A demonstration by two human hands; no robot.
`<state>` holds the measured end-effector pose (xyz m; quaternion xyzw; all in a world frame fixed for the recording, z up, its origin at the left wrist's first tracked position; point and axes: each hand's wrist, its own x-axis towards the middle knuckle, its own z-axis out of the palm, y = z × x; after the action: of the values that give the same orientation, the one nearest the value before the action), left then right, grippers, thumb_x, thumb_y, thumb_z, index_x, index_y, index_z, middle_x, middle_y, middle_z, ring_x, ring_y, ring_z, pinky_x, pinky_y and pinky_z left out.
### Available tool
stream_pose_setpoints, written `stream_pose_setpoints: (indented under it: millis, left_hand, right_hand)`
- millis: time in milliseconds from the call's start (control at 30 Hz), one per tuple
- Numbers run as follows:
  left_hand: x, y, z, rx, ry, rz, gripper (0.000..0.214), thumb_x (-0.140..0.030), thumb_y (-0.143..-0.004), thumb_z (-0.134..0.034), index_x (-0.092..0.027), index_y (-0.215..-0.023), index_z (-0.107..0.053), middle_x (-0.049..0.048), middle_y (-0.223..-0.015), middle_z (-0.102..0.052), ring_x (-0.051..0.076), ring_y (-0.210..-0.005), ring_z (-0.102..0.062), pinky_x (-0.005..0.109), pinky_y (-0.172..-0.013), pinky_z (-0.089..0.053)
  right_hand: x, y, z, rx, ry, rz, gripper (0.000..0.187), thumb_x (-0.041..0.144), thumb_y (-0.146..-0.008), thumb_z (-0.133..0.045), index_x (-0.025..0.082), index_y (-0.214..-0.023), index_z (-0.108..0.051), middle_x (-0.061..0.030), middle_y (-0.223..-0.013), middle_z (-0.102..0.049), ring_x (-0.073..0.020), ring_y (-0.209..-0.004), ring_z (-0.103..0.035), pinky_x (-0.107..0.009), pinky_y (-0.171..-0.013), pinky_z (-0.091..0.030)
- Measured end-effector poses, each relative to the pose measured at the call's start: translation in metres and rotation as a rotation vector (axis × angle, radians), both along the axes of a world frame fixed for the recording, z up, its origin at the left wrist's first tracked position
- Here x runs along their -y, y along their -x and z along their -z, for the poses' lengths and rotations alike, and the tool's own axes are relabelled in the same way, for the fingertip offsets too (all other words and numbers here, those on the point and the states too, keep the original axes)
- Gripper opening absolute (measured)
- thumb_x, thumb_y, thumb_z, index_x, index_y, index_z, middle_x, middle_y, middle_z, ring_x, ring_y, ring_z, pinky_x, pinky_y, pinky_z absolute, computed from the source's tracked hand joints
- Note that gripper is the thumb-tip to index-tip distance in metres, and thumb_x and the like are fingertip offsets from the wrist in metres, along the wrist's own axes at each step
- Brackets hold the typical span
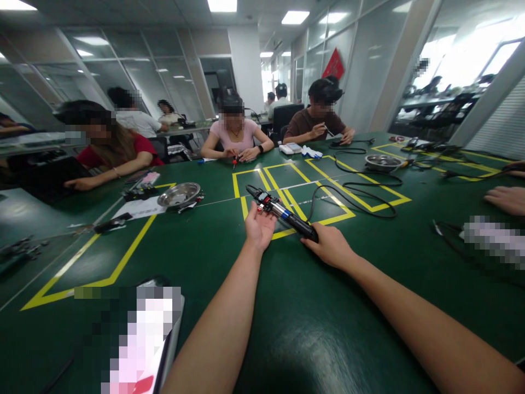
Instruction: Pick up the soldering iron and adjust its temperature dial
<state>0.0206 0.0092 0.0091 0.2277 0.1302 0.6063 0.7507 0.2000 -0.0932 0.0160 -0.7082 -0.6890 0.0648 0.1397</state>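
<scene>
A slim tool (289, 217) with a black handle, a blue band and a silver barrel is held up above the green tabletop (311, 306), slanting away from the person toward the left. The right hand (331, 244) grips the rear of the tool, its fingers clamped around the black handle. The left hand (261, 226) is palm up under the front of the tool, where a small dark assembly (264, 200) with red pieces sits; the thumb and the other fingers are spread apart around it, and I cannot tell whether they pinch any part of it. A black cord (312, 198) loops across the surface to the right of the tool.

Yellow tape (340, 218) marks outlines under and beyond the tool. To the left of the tool stands a metal bowl (179, 194), with a white sheet (137, 207) just beside it; a second metal bowl (383, 161) is farther off, beyond the tool to the right. A phone (151, 339), its screen blurred, is nearer the person than the tool and to its left. Straight across beyond the tool, a co-worker in a pink top (232, 133) handles something small with a red part
</scene>
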Motion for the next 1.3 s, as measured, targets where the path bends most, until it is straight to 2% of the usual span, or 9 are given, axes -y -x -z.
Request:
stream_pose_setpoints:
  millis: [133,233,367,500,600,900,1133,1300]
  left_hand:
    - [0.003,-0.001,-0.001,-0.050,0.002,0.048,0.035,-0.042,-0.094,-0.049,-0.014,-0.106,-0.065,0.0168,-0.118,-0.066,0.028,-0.121,-0.058,0.043,-0.101,-0.047]
    - [0.007,-0.002,-0.003,-0.072,0.009,0.106,0.033,-0.041,-0.094,-0.049,-0.015,-0.107,-0.065,0.0163,-0.122,-0.065,0.029,-0.123,-0.057,0.046,-0.101,-0.047]
    - [0.011,-0.004,-0.007,-0.064,-0.004,0.121,0.031,-0.038,-0.095,-0.049,-0.016,-0.108,-0.066,0.0157,-0.124,-0.064,0.029,-0.126,-0.055,0.047,-0.104,-0.045]
    - [0.013,-0.005,-0.008,-0.051,-0.013,0.090,0.030,-0.036,-0.095,-0.048,-0.016,-0.107,-0.066,0.0142,-0.124,-0.065,0.029,-0.125,-0.056,0.047,-0.105,-0.044]
    - [0.013,-0.005,-0.008,-0.034,-0.032,0.084,0.030,-0.035,-0.095,-0.047,-0.015,-0.108,-0.067,0.0143,-0.123,-0.065,0.029,-0.124,-0.057,0.047,-0.106,-0.044]
    - [0.016,-0.005,-0.013,-0.021,-0.023,0.081,0.031,-0.034,-0.096,-0.045,-0.015,-0.110,-0.066,0.0153,-0.120,-0.067,0.029,-0.125,-0.057,0.047,-0.106,-0.044]
    - [0.019,-0.005,-0.018,-0.051,0.011,0.060,0.031,-0.036,-0.095,-0.047,-0.016,-0.109,-0.066,0.0146,-0.122,-0.066,0.030,-0.126,-0.056,0.047,-0.105,-0.045]
    - [0.015,-0.004,-0.014,-0.029,-0.041,0.089,0.030,-0.036,-0.095,-0.047,-0.015,-0.108,-0.066,0.0151,-0.120,-0.066,0.030,-0.125,-0.056,0.047,-0.105,-0.045]
  right_hand:
    - [-0.003,-0.002,0.002,-0.085,-0.001,0.042,0.035,0.043,-0.088,-0.059,0.016,-0.110,-0.061,-0.0113,-0.100,-0.071,-0.0239,-0.091,-0.065,-0.027,-0.071,-0.039]
    - [-0.005,-0.004,0.003,-0.074,0.004,0.118,0.035,0.041,-0.085,-0.063,0.015,-0.109,-0.063,-0.0123,-0.101,-0.071,-0.0242,-0.091,-0.066,-0.027,-0.070,-0.041]
    - [-0.007,-0.008,0.000,-0.013,0.018,0.183,0.042,0.052,-0.084,-0.061,0.014,-0.099,-0.066,-0.0144,-0.094,-0.072,-0.0256,-0.087,-0.067,-0.028,-0.066,-0.042]
    - [-0.008,-0.012,-0.006,0.032,0.067,0.149,0.052,0.064,-0.083,-0.054,0.015,-0.090,-0.070,-0.0150,-0.087,-0.071,-0.0277,-0.082,-0.068,-0.030,-0.065,-0.043]
    - [-0.009,-0.013,-0.008,0.035,0.117,0.137,0.054,0.065,-0.083,-0.052,0.015,-0.091,-0.072,-0.0155,-0.087,-0.071,-0.0277,-0.083,-0.068,-0.030,-0.066,-0.045]
    - [-0.011,-0.011,-0.010,0.028,0.152,0.181,0.031,0.039,-0.080,-0.058,0.014,-0.093,-0.072,-0.0168,-0.091,-0.072,-0.0284,-0.083,-0.069,-0.031,-0.066,-0.048]
    - [-0.008,-0.008,-0.009,0.072,0.112,0.176,0.031,0.038,-0.081,-0.055,0.015,-0.092,-0.073,-0.0182,-0.090,-0.071,-0.0318,-0.085,-0.069,-0.035,-0.069,-0.051]
    - [-0.008,-0.007,-0.010,0.070,0.109,0.194,0.028,0.036,-0.081,-0.056,0.017,-0.093,-0.073,-0.0163,-0.090,-0.072,-0.0299,-0.086,-0.069,-0.033,-0.071,-0.051]
